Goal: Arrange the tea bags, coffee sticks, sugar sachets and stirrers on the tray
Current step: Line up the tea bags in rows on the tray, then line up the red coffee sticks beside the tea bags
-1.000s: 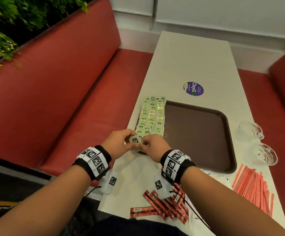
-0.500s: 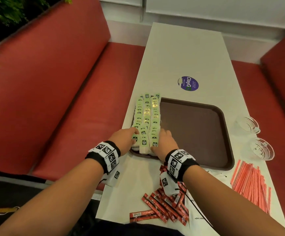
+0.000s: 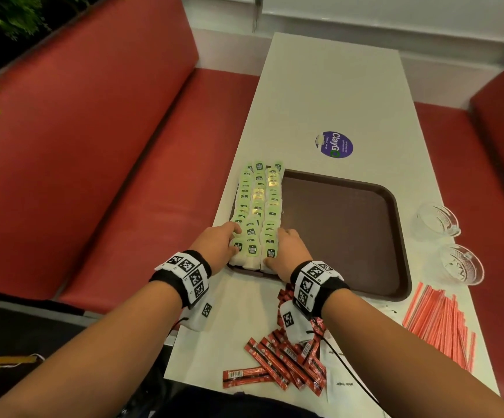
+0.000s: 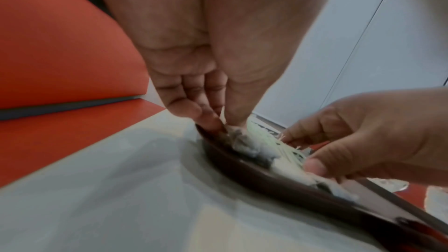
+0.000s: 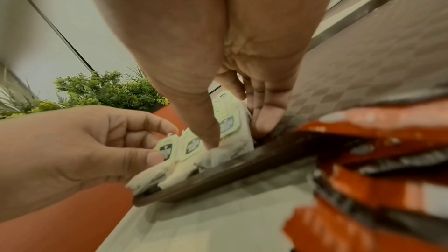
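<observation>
- While both hands flank the near end of three rows of green-tagged white paper tea bags point(image 3: 258, 206), those rows fill the 9 o'clock side of the dark brown rectangular plastic tray point(image 3: 344, 230) on the long white table point(image 3: 329, 92).
- Left hand point(image 3: 219, 245): fingers straight and close together, tips pressed against the outer row at the tray's near 9 o'clock corner; nothing is clamped.
- Right hand point(image 3: 289, 251): fingers extended along the inner row, thumb touching the nearest bag; I cannot tell whether it pinches that bag.
- Red foil coffee sticks point(image 3: 283, 363) lie heaped on the table at 6 o'clock, under the right wrist.
- Thin red-and-white stirrers point(image 3: 443, 324) lie fanned at 4 o'clock, off the tray.
- Two clear glass bowls point(image 3: 449, 239) sit at 3 o'clock beside the tray.
- A round purple sticker point(image 3: 334, 144) lies at 12 o'clock beyond the tray.
</observation>
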